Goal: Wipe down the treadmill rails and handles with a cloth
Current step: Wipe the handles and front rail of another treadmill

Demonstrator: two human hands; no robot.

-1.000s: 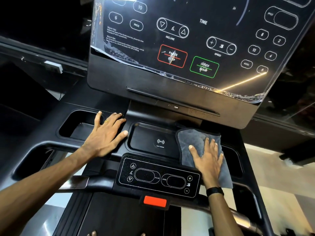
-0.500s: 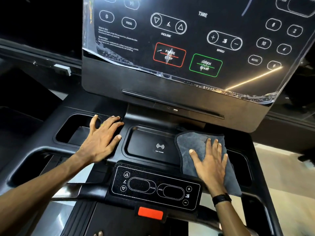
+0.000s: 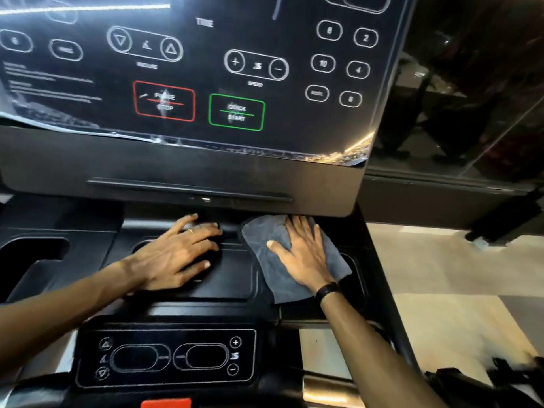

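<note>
Right hand (image 3: 306, 257): fingers (image 3: 297, 228) extended and slightly spread, thumb held out to the side, palm pressed flat on the grey cloth (image 3: 282, 275). No fold of the cloth is pinched. The fingertips reach the lower edge of the display housing (image 3: 176, 166). A black band (image 3: 327, 290) sits on the wrist.

Left hand (image 3: 176, 257): fingers spread, palm down, resting bare on the black tray (image 3: 229, 278) of the treadmill console. A ring (image 3: 190, 230) is on one finger. The hand holds nothing.

Cloth: lies flat on the right part of the tray, overlapping the recess (image 3: 353, 269) at the right side, just beside the left hand and not touching it.

Below the tray, a small control panel (image 3: 166, 357) faces upward. Above the hands, the screen (image 3: 206, 69) shows a red-framed button (image 3: 164, 101) and a green-framed button (image 3: 236, 112).
</note>
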